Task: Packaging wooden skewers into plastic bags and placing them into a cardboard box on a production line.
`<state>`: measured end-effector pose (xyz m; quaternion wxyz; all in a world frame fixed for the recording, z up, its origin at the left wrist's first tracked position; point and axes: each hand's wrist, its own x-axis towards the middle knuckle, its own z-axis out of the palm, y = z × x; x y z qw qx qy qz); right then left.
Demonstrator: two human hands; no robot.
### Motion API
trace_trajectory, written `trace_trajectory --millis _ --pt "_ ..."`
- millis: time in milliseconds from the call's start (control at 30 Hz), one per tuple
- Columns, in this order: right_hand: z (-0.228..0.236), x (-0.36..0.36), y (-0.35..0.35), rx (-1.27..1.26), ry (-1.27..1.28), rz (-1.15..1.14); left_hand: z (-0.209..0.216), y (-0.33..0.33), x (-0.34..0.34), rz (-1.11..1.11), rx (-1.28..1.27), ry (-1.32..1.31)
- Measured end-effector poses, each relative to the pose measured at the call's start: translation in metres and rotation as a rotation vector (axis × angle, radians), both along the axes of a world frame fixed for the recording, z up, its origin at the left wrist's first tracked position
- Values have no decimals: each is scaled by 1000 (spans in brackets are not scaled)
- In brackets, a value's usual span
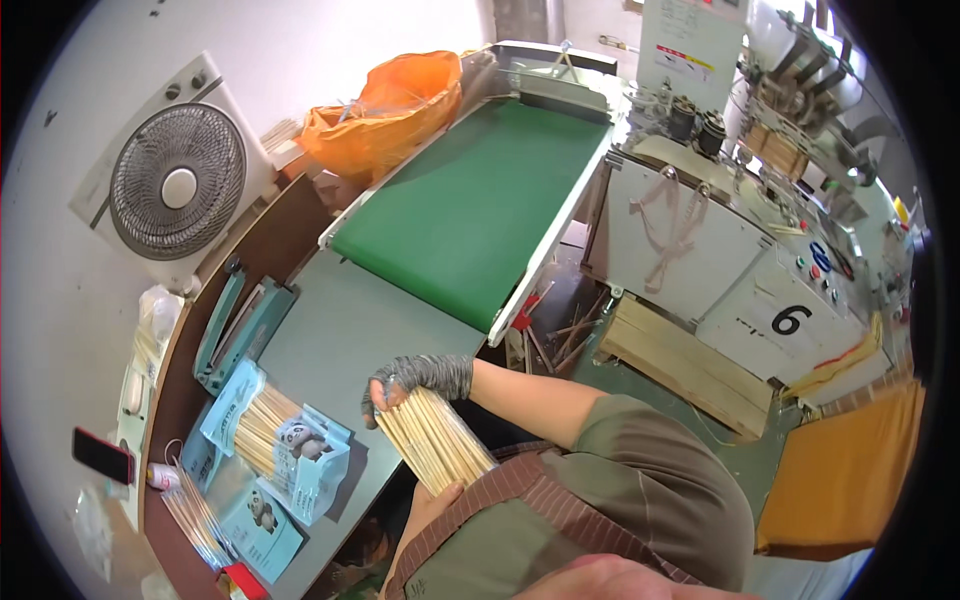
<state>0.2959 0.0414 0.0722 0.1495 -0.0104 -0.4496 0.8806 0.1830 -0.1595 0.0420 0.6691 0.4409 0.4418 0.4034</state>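
A bundle of pale wooden chopsticks [432,440], wrapped in see-through film, is held tilted in front of my chest. My right hand [415,378], in a grey fingerless glove, is closed round its far end. At the lower end my left hand [428,505] grips it from the left, thumb on top; its other fingers are mostly hidden. Left of the bundle, on the grey table [345,320], lies a blue printed bag [312,462] with a panda picture and chopsticks inside. A flat blue bag [262,530] lies nearer to me.
A teal hand sealer [235,335] stands at the table's left edge. Beyond the table runs a green conveyor belt [480,190], with an orange sack [385,105] beside it. White machine cabinets [680,230] and a wooden plank [690,365] are to the right.
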Motion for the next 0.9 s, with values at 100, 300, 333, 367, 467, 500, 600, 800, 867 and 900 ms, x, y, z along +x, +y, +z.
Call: trace_trajectory --millis 100,300,333,367,467,500,600,800,867,900 --pt "10 9 1 15 -15 81 0 0 0 -141 -50 77" --pt "-27 16 3 -112 -55 0 -9 -30 -20 -142 -223 160" --pt "-29 16 2 -118 -75 5 -7 -35 -25 -61 -275 149" --pt "-41 20 5 -198 -140 0 0 -36 -38 -178 -251 282" --pt "-19 19 -5 -275 -246 -214 25 -56 -90 -71 108 344" --pt "-34 23 7 -295 -183 -163 37 -63 -111 128 19 264" --pt "-33 -7 13 -241 -174 -26 43 -93 -192 1073 53 537" --pt "-31 -54 5 -214 -193 90 -19 -90 -311 1176 200 1286" --pt "-31 -54 7 -209 -207 92 -34 -79 -324 1059 254 1396" --pt "-33 -51 11 -241 -266 50 -40 -80 -331 1053 246 1395"
